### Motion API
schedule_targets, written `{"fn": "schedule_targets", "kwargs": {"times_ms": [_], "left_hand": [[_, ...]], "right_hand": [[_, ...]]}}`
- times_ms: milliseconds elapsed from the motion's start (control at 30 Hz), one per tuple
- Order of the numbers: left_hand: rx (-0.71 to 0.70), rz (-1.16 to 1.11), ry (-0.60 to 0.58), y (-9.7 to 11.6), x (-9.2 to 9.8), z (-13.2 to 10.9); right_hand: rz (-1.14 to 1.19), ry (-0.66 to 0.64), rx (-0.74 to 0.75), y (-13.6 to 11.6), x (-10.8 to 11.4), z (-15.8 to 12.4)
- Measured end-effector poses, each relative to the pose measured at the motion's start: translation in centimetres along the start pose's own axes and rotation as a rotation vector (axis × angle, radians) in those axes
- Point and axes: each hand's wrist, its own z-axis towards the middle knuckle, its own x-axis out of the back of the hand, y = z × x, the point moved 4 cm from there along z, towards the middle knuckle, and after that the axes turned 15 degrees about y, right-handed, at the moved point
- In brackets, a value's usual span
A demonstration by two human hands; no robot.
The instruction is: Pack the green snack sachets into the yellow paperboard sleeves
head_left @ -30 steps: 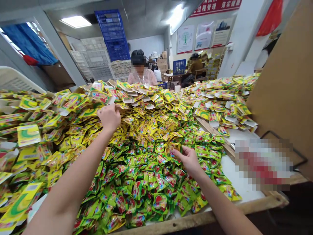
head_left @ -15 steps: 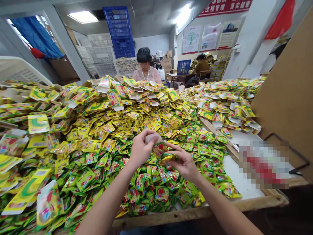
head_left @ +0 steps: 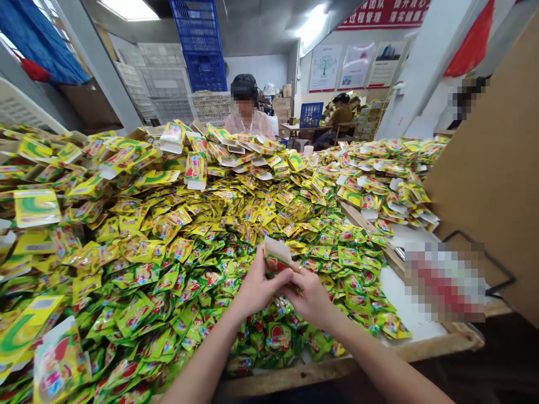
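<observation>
My left hand (head_left: 257, 287) and my right hand (head_left: 309, 297) meet above a huge heap of yellow and green foil sachets (head_left: 168, 264). Between them they pinch a small sachet with a pale card flap (head_left: 277, 255), its flap pointing up. My fingertips hide its lower part. The heap spreads under both wrists and covers most of the table. Larger yellow-green printed cards with white tabs (head_left: 36, 207) lie along its left side.
A wooden table rim (head_left: 332, 367) runs along the near side, with bare white tabletop (head_left: 410, 300) at the right. A tall cardboard panel (head_left: 492, 168) rises there beside a pixelated object (head_left: 444, 280). Beyond the heap sit a co-worker (head_left: 246, 106) and another person (head_left: 341, 115), among stacked blue crates (head_left: 201, 45).
My left hand has come in from the far side of the heap to join my right hand. Together they have lifted a sachet, and the view has shifted slightly.
</observation>
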Motion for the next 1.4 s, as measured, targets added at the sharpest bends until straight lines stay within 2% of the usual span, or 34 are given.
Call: {"fn": "schedule_targets", "kwargs": {"times_ms": [100, 167, 267, 333, 433, 533, 633, 700, 767, 867, 1000, 1067, 1133, 1233, 1300, 1400], "left_hand": [[0.036, 0.014, -0.034, -0.5, 0.7, -0.4], [0.041, 0.073, -0.006, -0.6, 1.2, -0.5], [-0.032, 0.349, 0.145, -0.6, 2.1, -0.4], [-0.143, 0.569, 0.224, -0.4, 2.2, -0.3], [-0.323, 0.742, 0.277, 0.0, 2.0, -0.5], [-0.485, 0.754, 0.327, 0.5, 1.9, -1.1], [-0.604, 0.777, 0.387, 1.1, 2.0, -1.6], [-0.672, 0.781, 0.418, 1.4, 1.9, -1.9], [-0.729, 0.755, 0.431, 1.7, 1.9, -2.2], [-0.751, 0.733, 0.454, 1.7, 1.8, -2.3], [-0.731, 0.703, 0.465, 1.5, 1.8, -2.1], [-0.776, 0.711, 0.484, 1.6, 1.7, -2.2], [-0.822, 0.735, 0.52, 1.7, 1.7, -2.3], [-0.798, 0.731, 0.533, 1.8, 1.8, -2.3], [-0.775, 0.697, 0.494, 1.9, 1.9, -2.3], [-0.768, 0.594, 0.418, 2.1, 2.0, -2.2]], "right_hand": [[0.0, -0.184, -0.111, -0.5, 0.7, -0.1], [-0.034, -0.212, -0.172, -0.5, 2.5, 0.3], [-0.03, -0.016, -0.309, -0.3, 6.0, 1.5], [0.044, 0.127, -0.4, -0.7, 7.2, 2.2], [0.137, 0.256, -0.426, -1.7, 6.4, 2.7], [0.049, 0.347, -0.328, -2.4, 4.8, 3.1], [-0.099, 0.198, -0.249, -2.4, 4.1, 3.6], [-0.153, 0.036, -0.264, -2.3, 4.3, 4.0], [-0.193, -0.051, -0.279, -2.5, 4.9, 4.3], [-0.224, -0.067, -0.214, -3.3, 5.2, 4.7], [-0.239, -0.114, -0.09, -4.0, 4.4, 5.0], [-0.243, -0.151, -0.147, -3.5, 4.0, 5.3], [-0.191, -0.207, -0.278, -2.7, 3.8, 5.5], [-0.041, -0.268, -0.45, -2.1, 3.8, 5.9], [-0.02, -0.249, -0.459, -2.2, 3.9, 6.2], [-0.144, -0.172, -0.336, -2.7, 4.2, 7.0]]}}
